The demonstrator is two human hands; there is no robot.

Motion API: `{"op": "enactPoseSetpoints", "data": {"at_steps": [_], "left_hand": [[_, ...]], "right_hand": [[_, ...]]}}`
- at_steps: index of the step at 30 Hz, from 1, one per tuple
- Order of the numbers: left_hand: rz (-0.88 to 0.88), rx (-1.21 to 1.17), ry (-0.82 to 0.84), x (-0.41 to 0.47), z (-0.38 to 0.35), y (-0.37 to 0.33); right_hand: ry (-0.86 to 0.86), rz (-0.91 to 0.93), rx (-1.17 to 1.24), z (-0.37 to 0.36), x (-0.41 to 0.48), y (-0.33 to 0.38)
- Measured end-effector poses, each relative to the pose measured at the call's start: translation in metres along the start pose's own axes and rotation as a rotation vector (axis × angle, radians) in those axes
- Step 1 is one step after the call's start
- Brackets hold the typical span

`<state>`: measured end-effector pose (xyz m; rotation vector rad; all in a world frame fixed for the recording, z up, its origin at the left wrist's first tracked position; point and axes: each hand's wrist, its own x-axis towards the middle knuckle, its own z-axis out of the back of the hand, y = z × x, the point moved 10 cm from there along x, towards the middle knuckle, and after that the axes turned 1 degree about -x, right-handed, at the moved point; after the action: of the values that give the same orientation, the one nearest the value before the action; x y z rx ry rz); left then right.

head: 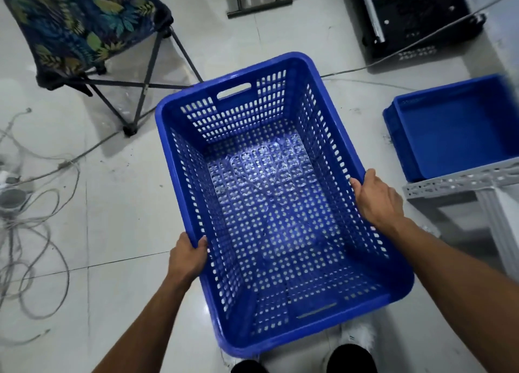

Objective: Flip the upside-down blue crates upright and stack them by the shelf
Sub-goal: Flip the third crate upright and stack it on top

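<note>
Hands (187,256) (both, seemingly) clasping crate (269,204) rims

Blue perforated crate (280,204), solid blue tray (455,131) right, leaf-patterned navy-teal-yellow chair (81,27) far left, pale grey floor (112,204).

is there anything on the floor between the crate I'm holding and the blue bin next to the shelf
Nothing visible. The perforated blue crate, upright in the left hand and right hand, has only bare tile between it and the solid blue bin by the shelf frame. The cable runs farther back.
</note>
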<state>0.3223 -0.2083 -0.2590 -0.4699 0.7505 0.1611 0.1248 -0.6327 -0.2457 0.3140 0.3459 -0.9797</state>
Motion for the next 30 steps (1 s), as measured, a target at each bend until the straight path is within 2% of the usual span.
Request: {"op": "enactPoseSetpoints", "data": {"at_steps": [5, 9, 15, 20, 23, 27, 30], "left_hand": [[0.158, -0.228, 0.087, -0.043, -0.049, 0.015], [0.219, -0.298, 0.147, -0.055, -0.075, 0.021], [0.235, -0.172, 0.134, -0.076, -0.071, 0.002], [0.155, 0.128, -0.035, -0.064, -0.034, -0.024], [0.126, 0.109, -0.072, -0.028, -0.023, -0.022], [0.118, -0.007, -0.035, -0.012, -0.024, -0.019], [0.085, -0.075, -0.003, -0.02, -0.021, -0.02]], "right_hand": [[0.033, -0.005, -0.036, 0.014, 0.013, -0.022], [0.043, 0.037, -0.031, 0.025, 0.009, -0.039], [0.098, 0.043, 0.011, 0.027, -0.013, -0.058], [0.127, 0.067, 0.014, 0.034, -0.007, -0.063], [0.122, 0.095, 0.063, 0.037, 0.005, -0.054], [0.139, -0.039, 0.191, 0.029, 0.015, -0.054], [0.05, -0.098, 0.315, 0.034, 0.005, -0.056]]}}
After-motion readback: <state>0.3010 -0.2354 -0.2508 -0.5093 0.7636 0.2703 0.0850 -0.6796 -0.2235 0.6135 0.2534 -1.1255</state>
